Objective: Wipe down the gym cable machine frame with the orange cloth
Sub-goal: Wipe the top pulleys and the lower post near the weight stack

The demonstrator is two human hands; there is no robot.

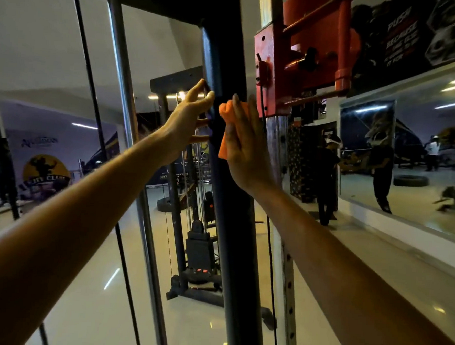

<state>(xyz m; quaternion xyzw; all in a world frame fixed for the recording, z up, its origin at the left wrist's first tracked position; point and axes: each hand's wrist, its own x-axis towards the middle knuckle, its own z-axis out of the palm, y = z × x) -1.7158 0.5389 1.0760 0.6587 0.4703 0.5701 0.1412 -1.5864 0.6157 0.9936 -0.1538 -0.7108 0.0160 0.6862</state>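
Observation:
A black upright post (233,226) of the cable machine frame runs down the middle of the view. My right hand (245,149) presses a folded orange cloth (228,124) flat against the post at about head height, fingers straight and pointing up. My left hand (191,116) reaches to the post's left edge, its fingers spread and touching the edge. Most of the cloth is hidden under my right palm.
A red pulley carriage (305,57) sits on a perforated steel rail (289,277) just right of the post. A chrome guide rod (124,91) and black cables (89,65) hang to the left. Another machine (198,245) stands behind. A wall mirror (413,157) is on the right.

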